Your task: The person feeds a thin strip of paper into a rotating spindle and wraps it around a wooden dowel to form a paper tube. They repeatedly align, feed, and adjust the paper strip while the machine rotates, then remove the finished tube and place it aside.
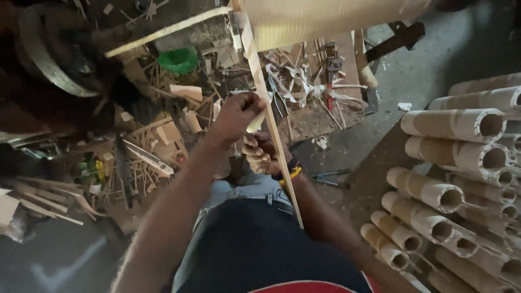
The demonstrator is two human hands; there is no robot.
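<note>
Dark-shorted lap (255, 244), both hands gripping a long bamboo strip (260, 87) above it.
Left hand (239, 114) pinches the strip; right hand (260, 152) closes below it. The strip's thin edge could cut fingers if it slides; floor scraps (157, 135) lie left.

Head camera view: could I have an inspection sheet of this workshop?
Surface: grey concrete floor.
Job's things: long thin bamboo strip, running up to a big pale cylinder.
Clutter: wood scraps and shavings, green plastic piece, red pipe wrench.
Grippers: left hand and right hand grip the strip.
Cables: nothing seen.
Surroundings: stacked bamboo tubes, large metal wheel.
</note>
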